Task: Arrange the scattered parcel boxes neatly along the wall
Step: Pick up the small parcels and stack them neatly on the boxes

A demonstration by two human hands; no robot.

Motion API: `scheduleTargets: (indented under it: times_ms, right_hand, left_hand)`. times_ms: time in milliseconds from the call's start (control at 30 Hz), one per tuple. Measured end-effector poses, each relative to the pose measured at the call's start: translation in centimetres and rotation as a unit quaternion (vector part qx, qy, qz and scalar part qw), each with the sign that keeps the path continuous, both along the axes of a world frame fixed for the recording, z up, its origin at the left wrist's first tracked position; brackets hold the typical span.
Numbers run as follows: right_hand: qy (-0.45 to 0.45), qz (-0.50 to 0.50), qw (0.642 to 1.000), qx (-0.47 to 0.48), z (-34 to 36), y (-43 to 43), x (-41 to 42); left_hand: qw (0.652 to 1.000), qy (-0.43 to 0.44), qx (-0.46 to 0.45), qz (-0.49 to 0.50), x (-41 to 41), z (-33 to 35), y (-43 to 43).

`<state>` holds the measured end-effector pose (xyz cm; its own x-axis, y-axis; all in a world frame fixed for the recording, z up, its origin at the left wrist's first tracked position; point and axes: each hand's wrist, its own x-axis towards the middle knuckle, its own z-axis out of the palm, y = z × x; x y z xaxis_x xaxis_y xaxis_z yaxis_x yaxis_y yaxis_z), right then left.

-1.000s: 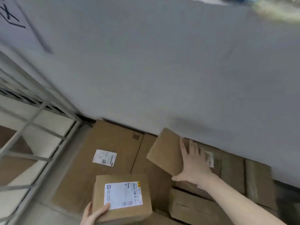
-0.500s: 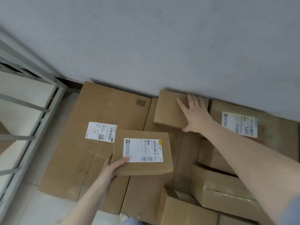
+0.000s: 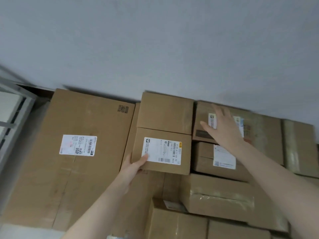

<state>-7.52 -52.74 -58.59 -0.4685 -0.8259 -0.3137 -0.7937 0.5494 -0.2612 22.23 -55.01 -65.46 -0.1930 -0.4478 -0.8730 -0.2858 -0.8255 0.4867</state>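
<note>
Parcel boxes are packed against the grey wall [image 3: 155,45] in a rough row. A small labelled box [image 3: 162,152] is gripped at its near-left corner by the left hand [image 3: 133,169]: thumb on the white label, remaining fingers wrapped under the left edge, so the hand is clamped on it. Its far edge is butted against a plain box [image 3: 165,112], which sits tight to the wall. Both are seen on top of a larger flat carton underneath.

A large flat box [image 3: 77,152] with a white label and a printed code is seen at the left, its far edge at the wall. A grey metal frame [image 3: 15,107] is visible at the left margin.

The right hand [image 3: 224,128] is blurred, fingers spread apart, palm down over a labelled box [image 3: 255,128] at the wall; contact cannot be confirmed. Nothing is gripped by it.

Directly nearer, a second labelled box [image 3: 207,161] is wedged beside the held one. A taped box [image 3: 217,195] lies in front of that. A further taped box [image 3: 300,147] is seen at the far right, close to the wall.
</note>
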Motion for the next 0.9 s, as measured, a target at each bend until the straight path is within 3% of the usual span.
scheduleTargets:
  times_ms: [167, 367, 633, 900]
  right_hand:
    - [-0.025, -0.046, 0.999, 0.000, 1.2, 3.5, -1.8]
    - [-0.052, -0.050, 0.996, 0.049, 4.9, 6.4, -2.2]
    - [-0.115, -0.071, 0.991, 0.020, 21.9, 8.8, -1.3]
    - [-0.133, -0.087, 0.987, -0.010, 38.4, 20.0, 1.8]
  left_hand:
    - [0.982, -0.149, -0.080, -0.088, -1.5, 0.4, 0.5]
    - [0.966, -0.201, -0.116, -0.112, -2.2, 6.5, 0.4]
    - [0.944, -0.226, -0.209, -0.117, 0.7, 27.3, -0.1]
    - [0.925, -0.200, -0.289, -0.143, 2.5, 47.0, 6.9]
